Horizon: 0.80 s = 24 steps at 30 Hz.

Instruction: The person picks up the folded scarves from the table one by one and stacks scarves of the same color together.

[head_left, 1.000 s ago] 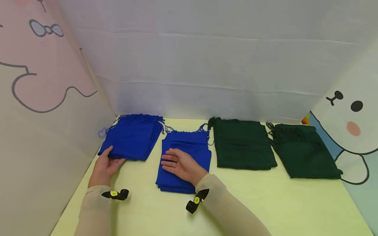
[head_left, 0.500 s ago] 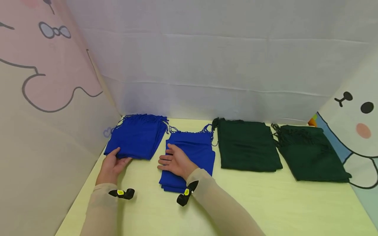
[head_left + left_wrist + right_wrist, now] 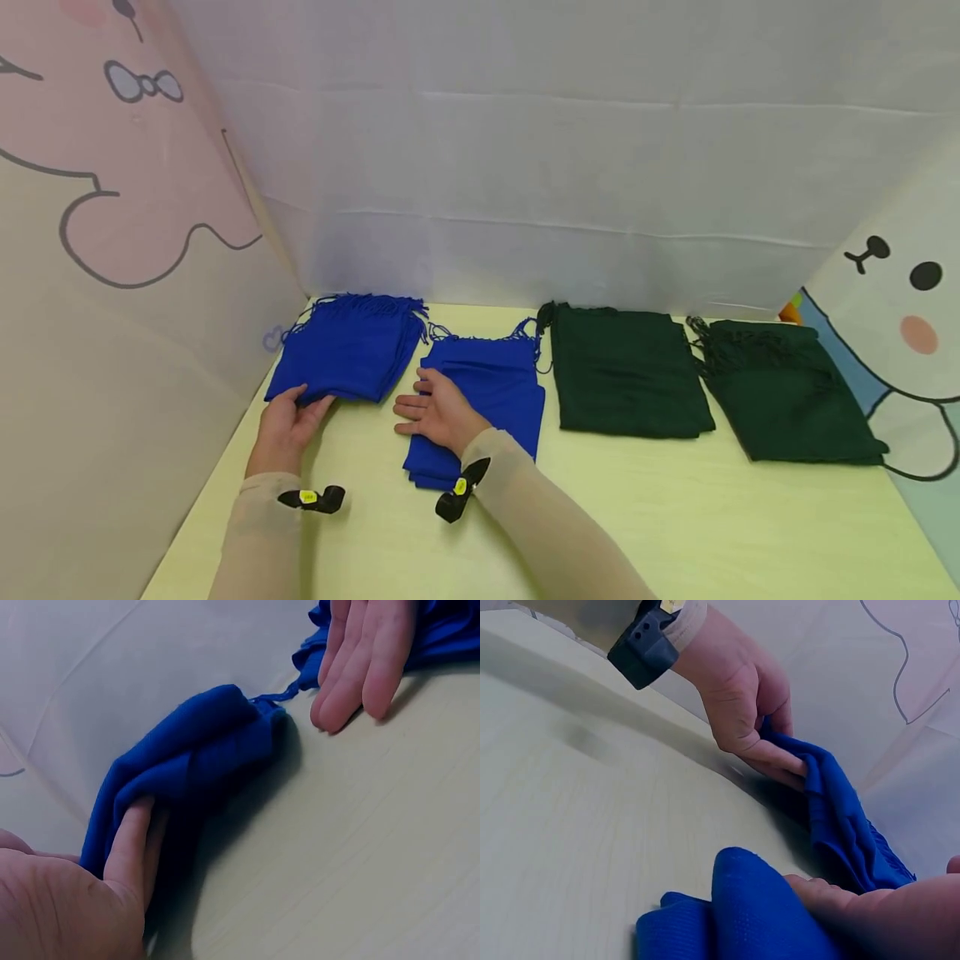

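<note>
At the far left of the head view lies a folded blue fringed scarf [image 3: 345, 350]. My left hand [image 3: 281, 429] grips its near edge, which is raised off the table in the left wrist view, with fingers [image 3: 129, 851] tucked under the cloth. A second folded blue scarf [image 3: 487, 367] lies to its right, fringe at the back. My right hand [image 3: 442, 412] is over its left side, fingers straight and pointing left past the edge. Whether that palm touches the cloth is not clear. In the right wrist view, the second scarf's folded edge [image 3: 742, 907] shows close up.
Two folded dark green fringed scarves, one at centre right [image 3: 630, 371] and one farther right [image 3: 795, 400], lie on the pale yellow table [image 3: 720, 525]. A white wall [image 3: 525, 158] stands behind, with printed panels at both sides.
My right hand has shifted left across the second blue scarf. The near edge of the left blue scarf, in my left hand, appears to have risen slightly. The head view has turned a little.
</note>
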Available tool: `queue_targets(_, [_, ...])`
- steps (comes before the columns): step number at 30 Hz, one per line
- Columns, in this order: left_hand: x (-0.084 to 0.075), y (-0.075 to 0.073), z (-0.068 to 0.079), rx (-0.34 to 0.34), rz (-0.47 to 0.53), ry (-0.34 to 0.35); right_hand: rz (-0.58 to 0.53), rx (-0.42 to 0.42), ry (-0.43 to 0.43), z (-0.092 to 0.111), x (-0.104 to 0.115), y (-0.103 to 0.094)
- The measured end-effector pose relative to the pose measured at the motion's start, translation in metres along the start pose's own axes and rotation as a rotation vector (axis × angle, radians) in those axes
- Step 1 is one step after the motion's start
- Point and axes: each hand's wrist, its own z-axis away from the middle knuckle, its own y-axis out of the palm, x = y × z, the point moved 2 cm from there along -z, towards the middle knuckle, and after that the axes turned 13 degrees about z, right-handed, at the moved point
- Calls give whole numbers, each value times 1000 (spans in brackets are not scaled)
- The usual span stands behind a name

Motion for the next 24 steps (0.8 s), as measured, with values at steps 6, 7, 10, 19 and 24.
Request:
queue_targets(6, [8, -3, 11, 10, 13, 22, 30, 0, -11, -1, -5, 1])
queue_targets(7, [9, -4, 12, 16, 18, 23, 38, -1, -16, -2, -6, 1])
queue_targets(10, [13, -5, 17, 41, 32, 29, 57, -8, -26, -4, -8, 2])
queue_targets(19, [22, -6, 31, 89, 11, 77, 54, -1, -21, -3, -9, 6])
queue_targets(24, [27, -4, 34, 98, -3, 67, 8, 3, -9, -3, -10, 9])
